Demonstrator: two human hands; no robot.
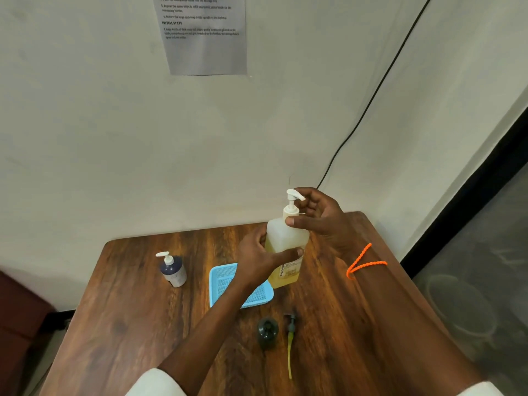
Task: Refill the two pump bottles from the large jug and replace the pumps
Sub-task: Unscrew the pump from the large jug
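Note:
The large translucent jug (pixel 285 238) with yellow liquid and a white pump top (pixel 293 197) stands on the wooden table. My left hand (pixel 257 254) grips the jug's body from the left. My right hand (pixel 320 217) is curled round the pump's collar, thumb on the jug's shoulder. A small dark pump bottle (pixel 173 270) with a white pump stands at the left. A dark open bottle (pixel 268 332) stands near the front, with its loose dark pump (pixel 291 337) and yellow-green tube lying beside it on the right.
A light blue mesh tray (pixel 225 277) lies on the wooden table (pixel 137 310) between the bottles, partly under my left forearm. The wall is right behind the table, with a printed sheet (pixel 204 35) and a black cable (pixel 371 101). An orange band (pixel 364 262) is on my right wrist.

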